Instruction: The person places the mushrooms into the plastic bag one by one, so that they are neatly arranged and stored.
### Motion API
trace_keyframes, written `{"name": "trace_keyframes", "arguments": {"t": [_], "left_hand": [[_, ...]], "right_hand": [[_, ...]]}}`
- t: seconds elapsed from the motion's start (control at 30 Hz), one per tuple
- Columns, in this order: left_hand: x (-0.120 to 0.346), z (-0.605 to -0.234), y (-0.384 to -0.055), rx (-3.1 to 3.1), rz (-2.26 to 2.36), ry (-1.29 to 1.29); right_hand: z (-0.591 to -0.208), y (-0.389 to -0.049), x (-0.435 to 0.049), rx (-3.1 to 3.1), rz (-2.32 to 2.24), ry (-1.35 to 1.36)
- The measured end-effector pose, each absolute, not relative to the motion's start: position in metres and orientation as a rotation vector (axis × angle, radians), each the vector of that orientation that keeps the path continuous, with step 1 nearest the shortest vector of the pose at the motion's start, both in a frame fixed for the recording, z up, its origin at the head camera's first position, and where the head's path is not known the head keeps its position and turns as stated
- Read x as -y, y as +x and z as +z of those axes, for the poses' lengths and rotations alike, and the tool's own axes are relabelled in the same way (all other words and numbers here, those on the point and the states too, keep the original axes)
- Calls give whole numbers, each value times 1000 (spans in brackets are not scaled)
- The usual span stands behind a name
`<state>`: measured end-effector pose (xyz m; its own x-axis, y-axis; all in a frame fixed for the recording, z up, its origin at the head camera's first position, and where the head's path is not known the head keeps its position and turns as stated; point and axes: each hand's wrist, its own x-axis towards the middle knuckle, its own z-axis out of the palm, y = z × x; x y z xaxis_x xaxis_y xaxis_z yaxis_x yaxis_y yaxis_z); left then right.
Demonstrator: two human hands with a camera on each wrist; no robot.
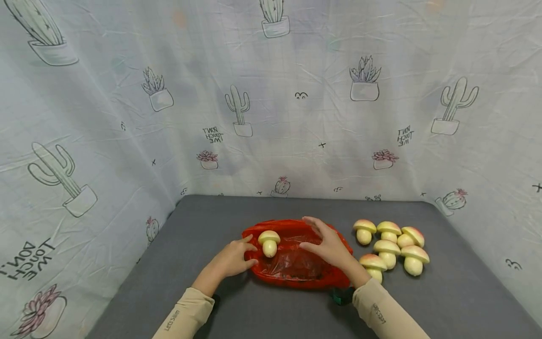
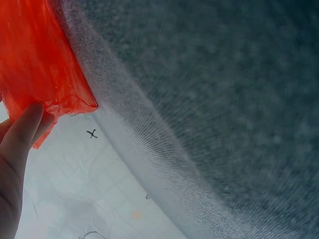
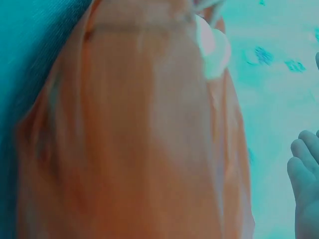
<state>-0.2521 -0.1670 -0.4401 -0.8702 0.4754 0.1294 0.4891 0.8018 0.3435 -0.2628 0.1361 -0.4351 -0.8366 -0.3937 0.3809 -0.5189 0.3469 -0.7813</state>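
Observation:
A red plastic bag (image 1: 296, 270) lies spread on the grey table. Near its left end sits a pale yellow toy mushroom (image 1: 269, 245), cap away from me. My left hand (image 1: 230, 258) is at the bag's left edge, thumb and fingers spread apart beside the mushroom. In the left wrist view, extended fingers (image 2: 25, 129) touch the crumpled edge of the red bag (image 2: 35, 59). My right hand (image 1: 328, 244) hovers over the bag's right part, fingers apart and holding nothing. The right wrist view shows its fingers (image 3: 301, 169) beside the bag (image 3: 134, 124), clear of it.
Several more toy mushrooms (image 1: 386, 249) with yellow and reddish caps stand grouped on the table (image 1: 449, 301), right of the bag. A dark green piece (image 1: 340, 295) lies by the bag near my right sleeve. A cactus-print cloth (image 1: 292, 117) hangs behind and along both sides.

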Motion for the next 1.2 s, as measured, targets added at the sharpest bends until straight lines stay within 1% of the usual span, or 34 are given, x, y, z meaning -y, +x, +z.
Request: {"name": "trace_keyframes", "arguments": {"t": [0.3,0.47,0.6,0.8,1.1,1.2], "left_hand": [[167,-439,-251,2948,-563,-785],[168,-440,-251,2959,-564,-770],[168,-441,-251,2956,-569,-766],[169,-440,-251,2950,-581,-771],[169,-440,-250,2956,-575,-773],[169,-440,-250,2958,-575,-771]], "right_hand": [[-439,-237,-204,2364,1497,761],[-446,-222,-241,2416,1482,621],[-452,-212,-260,2488,1440,527],[-461,-203,-275,2590,1344,507],[-473,-202,-279,2718,937,496],[-474,-202,-278,2715,881,503]]}}
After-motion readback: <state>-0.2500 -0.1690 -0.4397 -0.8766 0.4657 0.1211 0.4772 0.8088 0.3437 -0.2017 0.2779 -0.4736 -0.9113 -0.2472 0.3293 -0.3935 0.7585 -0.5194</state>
